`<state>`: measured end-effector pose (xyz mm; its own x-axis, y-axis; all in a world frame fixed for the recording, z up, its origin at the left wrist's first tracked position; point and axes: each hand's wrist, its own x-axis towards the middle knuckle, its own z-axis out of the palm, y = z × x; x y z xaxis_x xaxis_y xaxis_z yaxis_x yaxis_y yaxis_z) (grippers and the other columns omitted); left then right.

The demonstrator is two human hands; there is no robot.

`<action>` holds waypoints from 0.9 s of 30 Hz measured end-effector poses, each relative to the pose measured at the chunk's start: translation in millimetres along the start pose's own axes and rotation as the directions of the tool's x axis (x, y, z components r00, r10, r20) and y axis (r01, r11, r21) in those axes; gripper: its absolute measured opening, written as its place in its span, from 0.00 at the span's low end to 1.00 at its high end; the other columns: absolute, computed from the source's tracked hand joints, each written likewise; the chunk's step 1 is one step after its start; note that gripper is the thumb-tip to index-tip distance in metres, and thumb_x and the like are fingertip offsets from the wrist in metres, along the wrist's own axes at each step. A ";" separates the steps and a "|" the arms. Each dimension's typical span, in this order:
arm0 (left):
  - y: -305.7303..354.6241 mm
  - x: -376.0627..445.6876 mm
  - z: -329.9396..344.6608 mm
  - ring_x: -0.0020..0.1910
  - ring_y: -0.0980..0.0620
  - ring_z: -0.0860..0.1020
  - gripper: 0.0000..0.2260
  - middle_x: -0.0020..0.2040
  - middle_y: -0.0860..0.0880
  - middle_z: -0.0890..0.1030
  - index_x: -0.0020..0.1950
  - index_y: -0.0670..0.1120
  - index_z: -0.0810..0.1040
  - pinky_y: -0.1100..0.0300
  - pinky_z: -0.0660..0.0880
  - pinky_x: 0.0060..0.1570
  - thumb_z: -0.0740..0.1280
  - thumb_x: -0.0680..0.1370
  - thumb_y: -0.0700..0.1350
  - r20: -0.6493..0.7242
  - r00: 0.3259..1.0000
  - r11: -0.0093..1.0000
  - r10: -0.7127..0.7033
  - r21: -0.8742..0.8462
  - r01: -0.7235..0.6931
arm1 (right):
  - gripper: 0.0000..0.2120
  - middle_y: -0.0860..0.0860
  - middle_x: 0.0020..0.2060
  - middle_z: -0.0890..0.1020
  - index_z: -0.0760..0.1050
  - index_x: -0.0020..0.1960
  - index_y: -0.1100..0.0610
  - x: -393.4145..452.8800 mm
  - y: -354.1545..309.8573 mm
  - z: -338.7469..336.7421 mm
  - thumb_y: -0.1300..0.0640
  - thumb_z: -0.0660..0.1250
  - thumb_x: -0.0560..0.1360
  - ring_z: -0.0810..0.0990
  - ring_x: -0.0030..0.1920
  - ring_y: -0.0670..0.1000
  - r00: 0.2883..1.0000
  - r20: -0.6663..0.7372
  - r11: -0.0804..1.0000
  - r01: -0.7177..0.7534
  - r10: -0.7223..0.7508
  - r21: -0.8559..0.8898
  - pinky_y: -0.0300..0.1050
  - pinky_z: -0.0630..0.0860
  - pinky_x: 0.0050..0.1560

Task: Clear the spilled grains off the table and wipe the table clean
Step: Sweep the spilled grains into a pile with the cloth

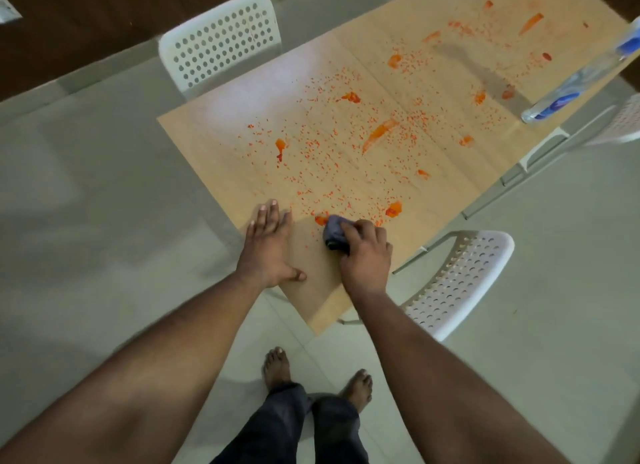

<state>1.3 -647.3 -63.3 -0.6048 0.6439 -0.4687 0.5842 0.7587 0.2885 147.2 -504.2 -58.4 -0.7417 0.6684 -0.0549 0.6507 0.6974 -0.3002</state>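
Orange grains [346,159] lie scattered over most of the light wooden table [221,110], mixed with orange-red smears [379,134] and blobs. My right hand [365,256] grips a bunched dark grey-blue cloth [334,233] and presses it on the tabletop at the near end, right beside an orange blob [320,220]. My left hand [268,247] rests flat on the table's near left edge, fingers spread, holding nothing. The near corner under my hands has almost no grains.
A white perforated chair [221,41] stands at the table's far left side, another [460,283] at the near right, and a third [620,121] further right. A clear plastic bottle with a blue label [571,86] stands on the table's right edge. My bare feet [277,366] stand on pale floor tiles.
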 end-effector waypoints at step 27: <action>-7.3 12.2 2.5 0.83 0.44 0.31 0.71 0.85 0.46 0.32 0.85 0.46 0.34 0.43 0.37 0.82 0.76 0.61 0.75 -0.048 0.999 0.999 0.019 -0.041 -0.021 | 0.27 0.56 0.59 0.76 0.76 0.70 0.55 43.4 -38.1 -1.7 0.64 0.68 0.72 0.74 0.56 0.61 0.994 -0.055 0.995 0.088 -0.090 -0.043 0.57 0.77 0.48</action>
<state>-9.0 -645.2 -73.2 -0.6189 0.6623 -0.4223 0.5742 0.7483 0.3321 90.5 -501.3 -47.8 -0.7874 0.6160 0.0246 0.5894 0.7638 -0.2630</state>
